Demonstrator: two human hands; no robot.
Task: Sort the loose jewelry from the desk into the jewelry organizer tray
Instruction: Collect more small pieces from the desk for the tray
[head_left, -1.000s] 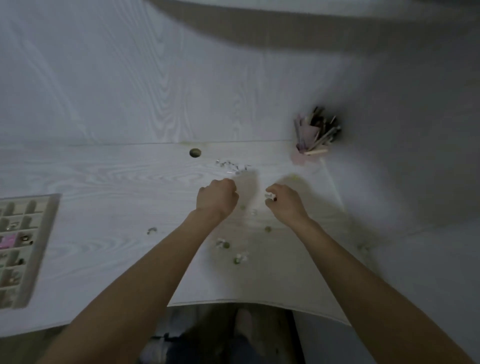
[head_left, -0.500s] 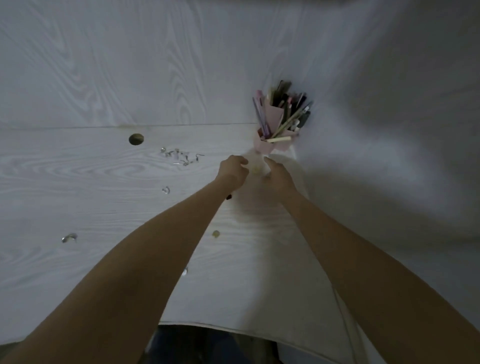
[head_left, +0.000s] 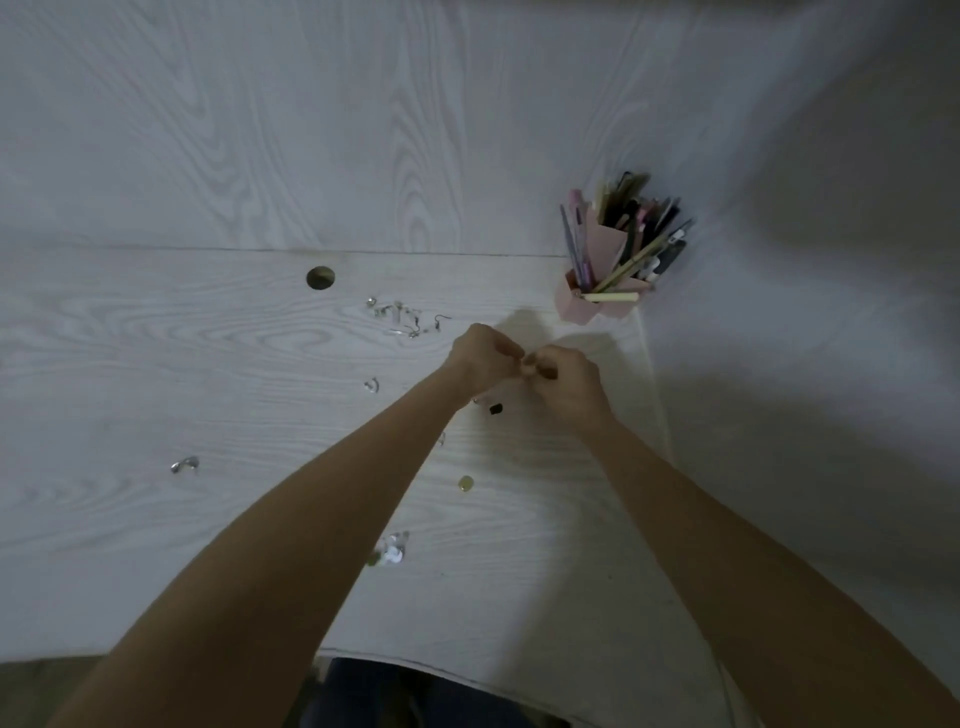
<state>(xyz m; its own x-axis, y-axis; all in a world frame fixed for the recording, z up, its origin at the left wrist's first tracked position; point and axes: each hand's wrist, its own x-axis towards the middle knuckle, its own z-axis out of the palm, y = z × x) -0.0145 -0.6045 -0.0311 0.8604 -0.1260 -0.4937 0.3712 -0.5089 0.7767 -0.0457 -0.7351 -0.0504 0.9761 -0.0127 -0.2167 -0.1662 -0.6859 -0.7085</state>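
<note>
While hands (head_left: 524, 364) meet, desk (head_left: 156, 364) lies open leftward.

My left hand (head_left: 480, 358) and right hand (head_left: 563, 382) meet fingertip to fingertip just right of the frame's centre, over the pale wood-grain desk (head_left: 156, 395), fingers curled around something too small to make out. A small black piece (head_left: 495, 409) lies on the desk just below them. A tangle of silver hook earrings (head_left: 408, 319) sits up and to the left of my hands, near the round cable hole (head_left: 320, 277). A clear stone (head_left: 371, 385), a silver piece (head_left: 185, 464) at left, a yellow bead (head_left: 465, 484) and a pale cluster (head_left: 392, 551) lie scattered lower down. A pink holder crammed with pens (head_left: 605, 296) stands at upper right.
</note>
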